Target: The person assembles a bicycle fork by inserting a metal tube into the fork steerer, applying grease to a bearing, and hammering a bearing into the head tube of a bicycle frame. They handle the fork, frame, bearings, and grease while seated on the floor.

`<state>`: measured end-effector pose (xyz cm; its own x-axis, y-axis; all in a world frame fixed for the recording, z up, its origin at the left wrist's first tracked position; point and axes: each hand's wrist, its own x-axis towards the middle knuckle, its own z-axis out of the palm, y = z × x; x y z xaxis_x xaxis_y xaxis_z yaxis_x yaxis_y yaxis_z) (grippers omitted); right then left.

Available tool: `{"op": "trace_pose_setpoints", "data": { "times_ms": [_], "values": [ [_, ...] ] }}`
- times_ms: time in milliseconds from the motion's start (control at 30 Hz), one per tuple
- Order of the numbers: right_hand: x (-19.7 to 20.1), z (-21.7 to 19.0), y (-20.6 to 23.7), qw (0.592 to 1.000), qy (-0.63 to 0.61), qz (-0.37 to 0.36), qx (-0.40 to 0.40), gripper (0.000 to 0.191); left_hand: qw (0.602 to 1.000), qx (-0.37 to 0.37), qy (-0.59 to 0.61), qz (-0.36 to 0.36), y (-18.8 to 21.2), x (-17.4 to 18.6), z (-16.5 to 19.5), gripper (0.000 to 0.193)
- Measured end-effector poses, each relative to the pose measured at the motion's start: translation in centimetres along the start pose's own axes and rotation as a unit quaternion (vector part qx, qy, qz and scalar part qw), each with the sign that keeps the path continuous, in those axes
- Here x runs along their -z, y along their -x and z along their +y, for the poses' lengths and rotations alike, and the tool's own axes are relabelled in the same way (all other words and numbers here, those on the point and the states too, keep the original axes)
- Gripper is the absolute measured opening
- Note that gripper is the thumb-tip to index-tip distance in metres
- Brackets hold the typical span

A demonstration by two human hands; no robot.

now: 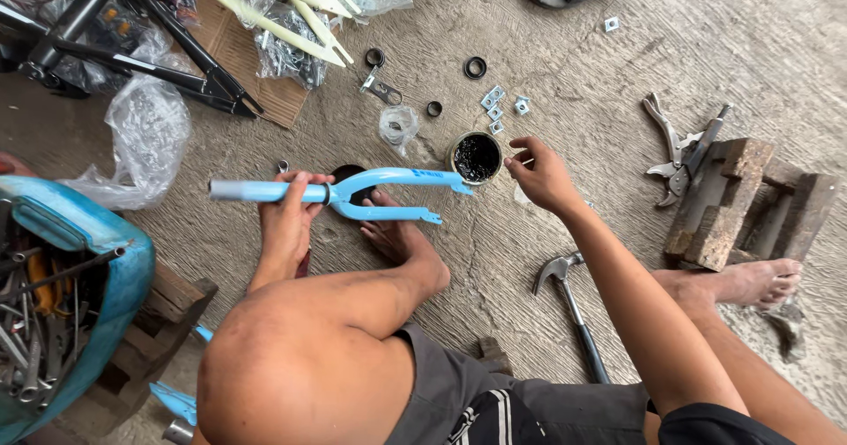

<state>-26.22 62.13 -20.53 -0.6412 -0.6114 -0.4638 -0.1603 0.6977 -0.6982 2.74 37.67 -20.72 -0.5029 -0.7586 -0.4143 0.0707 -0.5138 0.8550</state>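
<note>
My left hand [293,205] grips the steerer tube of a light blue bicycle fork [379,180], held level above the concrete floor with its two legs pointing right. My right hand [538,173] hovers just right of a small round tin of black grease [476,157], fingers loosely curled, nothing clearly in it. My left foot [397,233] rests under the fork; my right foot [750,282] lies at the far right.
A claw hammer [572,308] lies by my right forearm. Locking pliers [675,149] rest beside a wooden block [732,200]. Small square nuts [496,108], bearing rings [475,67] and a spanner [379,88] are scattered behind. A blue tub of tools [62,304] stands left; bike frames [132,44] top left.
</note>
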Motion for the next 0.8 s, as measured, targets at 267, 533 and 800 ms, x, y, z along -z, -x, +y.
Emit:
{"op": "trace_pose_setpoints", "data": {
  "times_ms": [267, 533, 800],
  "values": [
    [2.8, 0.5, 3.7, 0.949, 0.261, -0.133, 0.116, 0.044, 0.977, 0.044, -0.091, -0.186, 9.6, 4.9, -1.1, 0.018],
    [4.4, -5.9, 28.7, 0.738, 0.482, -0.468, -0.062, 0.063, 0.702, 0.275, -0.539, -0.375, 15.9, 15.3, -9.7, 0.02],
    [0.8, -1.9, 37.8, 0.877, 0.109, -0.396, 0.249, 0.053, 0.597, 0.256, -0.582, -0.489, 14.3, 9.2, -14.1, 0.021]
  ]
}}
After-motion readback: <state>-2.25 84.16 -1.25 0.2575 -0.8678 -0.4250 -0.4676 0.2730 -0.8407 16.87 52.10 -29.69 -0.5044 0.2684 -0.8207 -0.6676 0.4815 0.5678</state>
